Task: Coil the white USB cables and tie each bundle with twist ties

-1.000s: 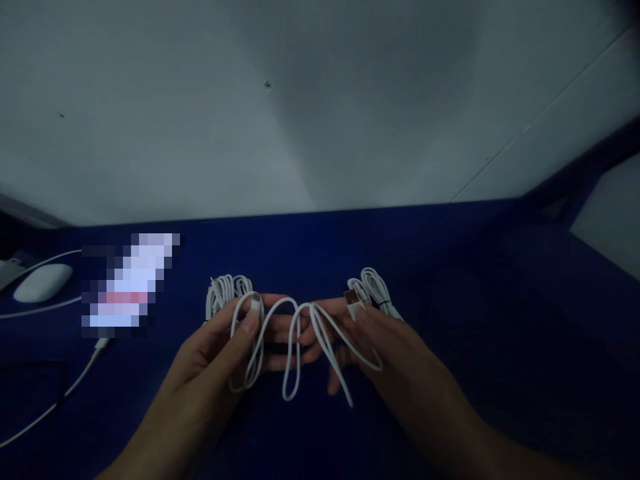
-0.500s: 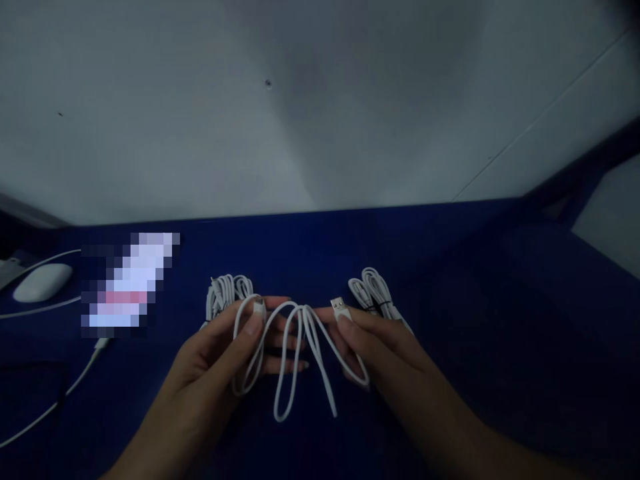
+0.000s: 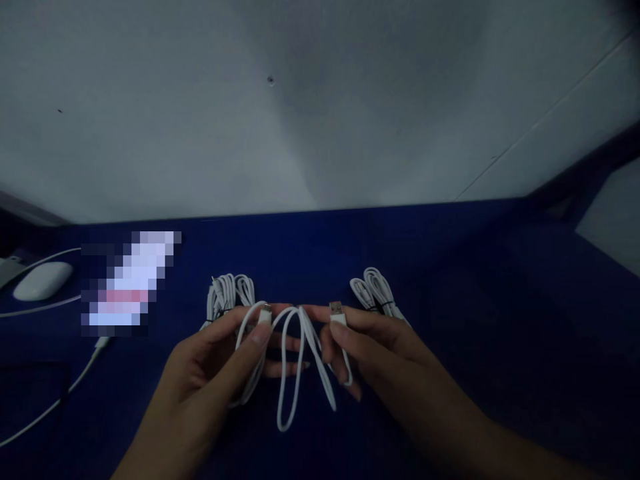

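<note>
A white USB cable [image 3: 284, 400] hangs in loose loops between my two hands, above the blue table. My left hand [image 3: 215, 367] pinches one connector end between thumb and forefinger, its metal tip pointing up. The other end, a USB-A plug [image 3: 337, 317], is pinched upright by my right hand [image 3: 380, 350]. Both forefingers reach inward behind the loops, close to each other. Behind my left hand lies a bundle of white cables [image 3: 227, 293], partly hidden by it. Another tied white cable bundle [image 3: 377, 290] lies behind my right hand.
On the blue table [image 3: 280, 247], a phone with a blurred lit screen [image 3: 133, 280] lies at the left with a white charging cord [image 3: 83, 380] plugged in. Beside it sits a rounded white case-like object [image 3: 43, 281]. A pale wall [image 3: 200, 133] rises at the back.
My hands have come slightly closer together. The USB-A plug has turned more upright and shifted a little left, and the cable loop by my right hand has drawn in.
</note>
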The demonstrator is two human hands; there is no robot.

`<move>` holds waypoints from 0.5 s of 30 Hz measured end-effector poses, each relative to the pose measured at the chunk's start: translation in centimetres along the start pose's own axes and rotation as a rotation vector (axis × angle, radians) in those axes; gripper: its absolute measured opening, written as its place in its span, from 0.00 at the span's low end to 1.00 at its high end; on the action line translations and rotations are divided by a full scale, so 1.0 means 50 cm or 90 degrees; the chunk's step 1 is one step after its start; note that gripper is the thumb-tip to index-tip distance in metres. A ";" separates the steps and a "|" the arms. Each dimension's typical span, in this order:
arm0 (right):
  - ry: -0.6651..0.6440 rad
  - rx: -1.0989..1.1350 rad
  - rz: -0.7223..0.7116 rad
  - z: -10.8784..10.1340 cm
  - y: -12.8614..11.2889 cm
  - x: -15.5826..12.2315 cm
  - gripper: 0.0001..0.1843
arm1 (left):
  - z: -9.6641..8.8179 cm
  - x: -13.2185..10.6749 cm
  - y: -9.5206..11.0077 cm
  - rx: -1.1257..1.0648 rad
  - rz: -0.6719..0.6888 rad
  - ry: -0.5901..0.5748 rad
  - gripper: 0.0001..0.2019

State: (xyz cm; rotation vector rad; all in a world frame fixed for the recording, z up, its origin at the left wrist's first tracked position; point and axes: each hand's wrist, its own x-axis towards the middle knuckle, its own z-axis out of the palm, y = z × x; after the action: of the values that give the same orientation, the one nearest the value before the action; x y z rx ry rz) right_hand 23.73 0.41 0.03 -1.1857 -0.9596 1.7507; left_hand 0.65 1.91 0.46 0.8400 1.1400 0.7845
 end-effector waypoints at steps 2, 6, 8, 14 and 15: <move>-0.018 0.032 0.011 0.000 0.004 0.001 0.18 | -0.001 -0.002 -0.002 0.012 0.000 0.007 0.18; -0.062 0.048 0.025 0.004 -0.004 -0.002 0.17 | 0.002 -0.001 0.001 0.017 -0.003 -0.002 0.18; -0.084 0.052 0.016 0.006 -0.010 -0.005 0.17 | 0.003 0.001 0.000 0.010 -0.004 -0.024 0.18; -0.143 0.071 -0.026 0.012 -0.016 -0.005 0.17 | 0.008 -0.004 -0.009 -0.008 0.009 -0.024 0.17; -0.154 0.066 -0.035 0.013 -0.017 -0.004 0.17 | 0.010 -0.006 -0.008 -0.015 0.006 -0.017 0.16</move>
State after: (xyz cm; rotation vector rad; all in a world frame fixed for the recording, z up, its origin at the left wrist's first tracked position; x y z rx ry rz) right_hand 23.32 0.44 1.04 -0.8874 -1.0179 1.9057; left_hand 1.13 1.38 0.31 0.8345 1.1008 0.7917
